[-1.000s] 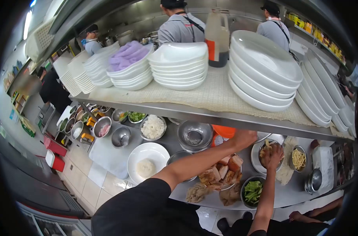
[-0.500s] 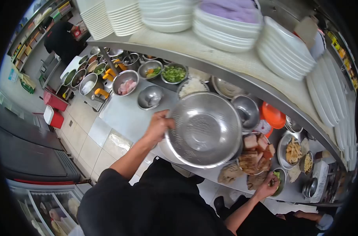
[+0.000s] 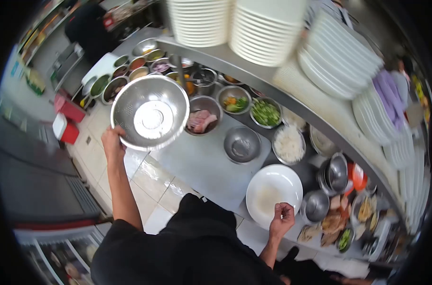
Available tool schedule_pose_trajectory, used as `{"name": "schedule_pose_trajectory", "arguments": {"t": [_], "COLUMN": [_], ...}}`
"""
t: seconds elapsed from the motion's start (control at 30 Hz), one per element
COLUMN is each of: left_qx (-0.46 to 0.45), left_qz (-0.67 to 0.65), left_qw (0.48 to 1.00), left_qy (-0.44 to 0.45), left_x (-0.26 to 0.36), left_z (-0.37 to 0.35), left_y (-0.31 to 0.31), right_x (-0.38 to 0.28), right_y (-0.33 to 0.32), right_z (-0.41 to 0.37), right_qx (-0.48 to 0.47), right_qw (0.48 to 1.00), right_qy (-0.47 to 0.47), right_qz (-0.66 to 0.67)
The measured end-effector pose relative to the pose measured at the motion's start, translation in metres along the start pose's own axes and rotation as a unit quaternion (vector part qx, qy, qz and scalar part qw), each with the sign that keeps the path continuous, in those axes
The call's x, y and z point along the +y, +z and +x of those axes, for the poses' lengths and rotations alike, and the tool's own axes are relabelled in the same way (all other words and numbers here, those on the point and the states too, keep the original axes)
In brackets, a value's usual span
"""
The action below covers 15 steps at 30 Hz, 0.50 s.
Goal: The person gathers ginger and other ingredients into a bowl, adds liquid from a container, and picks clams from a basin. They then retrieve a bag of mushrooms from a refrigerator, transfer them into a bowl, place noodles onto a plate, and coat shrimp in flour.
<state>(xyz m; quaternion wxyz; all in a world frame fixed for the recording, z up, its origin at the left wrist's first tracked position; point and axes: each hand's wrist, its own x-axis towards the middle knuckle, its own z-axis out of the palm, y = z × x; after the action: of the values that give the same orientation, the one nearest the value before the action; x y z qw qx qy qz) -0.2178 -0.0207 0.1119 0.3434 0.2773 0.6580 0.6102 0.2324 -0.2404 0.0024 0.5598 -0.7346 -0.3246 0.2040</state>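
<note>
My left hand grips the rim of a steel colander with perforated sides, held up at the left. The colander hides some of the containers behind it, and only a bright reflection shows in its bottom. My right hand is over the lower right rim of a round white plate, fingers pinched together; whatever they hold is too small to make out. A pale yellowish patch shows in the plate's middle. An apparently empty steel bowl sits just beyond the plate.
Bowls of raw meat, chopped greens and white shreds line the counter. Cooked meat and a small bowl of green pieces lie right. Stacked dishes fill the overhead shelf. A person stands far left.
My left hand has carried the colander leftward, uncovering the white plate. My right hand has left the small bowl of green pieces and come over the plate. The view has shifted.
</note>
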Motion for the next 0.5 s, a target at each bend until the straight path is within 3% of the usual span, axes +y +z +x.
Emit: {"name": "schedule_pose_trajectory", "arguments": {"t": [0.03,0.13,0.27,0.3,0.43,0.5], "left_qx": [0.025,0.089,0.103,0.098,0.073,0.062], "left_qz": [-0.099,-0.197,-0.28,-0.308,-0.363,-0.368], "left_qw": [0.995,0.976,0.954,0.946,0.929,0.928], "left_qy": [0.019,0.009,-0.018,-0.022,-0.009,-0.01], "left_x": [-0.006,-0.011,-0.018,-0.022,-0.014,-0.003], "left_z": [0.014,0.05,0.141,0.176,0.311,0.372], "left_y": [-0.006,-0.024,-0.028,-0.026,0.015,0.04], "right_x": [-0.003,-0.011,-0.043,-0.047,-0.053,-0.071], "right_y": [0.014,0.067,0.129,0.143,0.205,0.229], "right_z": [0.005,0.022,0.023,0.019,-0.01,-0.03], "right_qx": [-0.013,-0.084,-0.239,-0.256,-0.26,-0.254], "right_qw": [1.0,0.995,0.966,0.965,0.964,0.965], "right_qy": [-0.024,-0.029,-0.026,-0.026,-0.059,-0.001], "right_qz": [0.012,0.035,0.091,0.055,-0.008,-0.062]}}
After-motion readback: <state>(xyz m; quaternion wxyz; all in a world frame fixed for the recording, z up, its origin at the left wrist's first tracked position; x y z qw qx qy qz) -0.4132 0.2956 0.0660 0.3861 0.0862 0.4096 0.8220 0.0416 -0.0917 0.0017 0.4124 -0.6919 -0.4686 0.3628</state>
